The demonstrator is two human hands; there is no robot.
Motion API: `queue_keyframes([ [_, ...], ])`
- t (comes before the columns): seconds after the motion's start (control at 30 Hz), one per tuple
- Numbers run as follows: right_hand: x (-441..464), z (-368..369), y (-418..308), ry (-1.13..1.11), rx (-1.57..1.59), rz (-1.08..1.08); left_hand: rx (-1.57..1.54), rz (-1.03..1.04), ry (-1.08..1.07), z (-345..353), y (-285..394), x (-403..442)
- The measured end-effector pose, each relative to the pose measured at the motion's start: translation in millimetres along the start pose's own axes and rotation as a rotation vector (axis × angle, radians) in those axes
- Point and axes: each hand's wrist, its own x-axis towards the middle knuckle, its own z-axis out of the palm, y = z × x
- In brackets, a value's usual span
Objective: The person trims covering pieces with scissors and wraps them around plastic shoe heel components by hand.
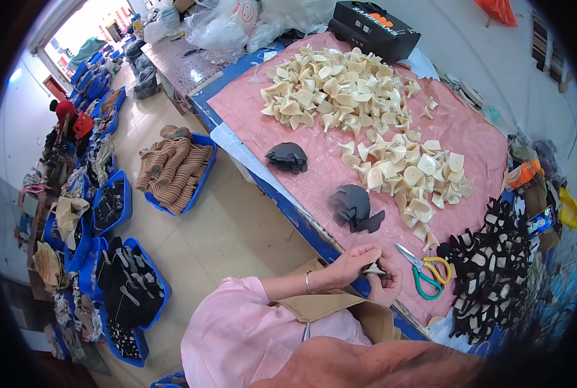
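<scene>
My left hand point(354, 264), with a bracelet on its wrist, and my right hand point(388, 283) meet at the table's front edge. Between their fingers is a small cream shoe heel point(374, 270) with dark material around it, partly hidden by the fingers. Just beyond my hands lie dark grey cut pieces point(351, 205) in a loose stack, and a second dark stack point(286, 157) sits farther back. Scissors point(424, 266) with one yellow and one green handle rest to the right of my hands. Two heaps of bare cream heels point(340, 87) cover much of the pink sheet point(314, 184).
A pile of black pieces with pale faces point(489, 271) borders the right side, near a lit phone point(541, 222). A black box point(374, 31) stands at the back. Blue baskets line the floor at left, one with striped brown items point(175, 169).
</scene>
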Motion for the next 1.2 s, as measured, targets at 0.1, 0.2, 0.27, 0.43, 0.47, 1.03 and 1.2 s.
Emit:
queue_keyframes([
  [0.1,-2,-6,1,-0.037,-0.011,-0.015,-0.025,-0.028,0.137,0,-2,-2],
  [0.2,-3,-10,-1,-0.087,-0.016,0.016,-0.114,-0.147,0.123,-11,0,-4],
  [0.27,-2,-12,1,-0.107,0.077,0.038,-0.205,-0.173,0.018,-19,0,-3],
  [0.43,0,-18,7,-0.149,0.25,0.13,-0.202,-0.25,-0.116,-25,10,-2],
  [0.47,1,-17,3,-0.166,0.303,0.18,-0.176,-0.271,-0.161,-23,15,-3],
  [1.03,5,-18,-3,-0.258,-0.157,-0.243,0.81,0.314,0.013,-5,11,-16],
  [1.2,1,-27,8,-0.281,-0.17,-0.203,0.761,0.324,0.06,-6,10,-16],
])
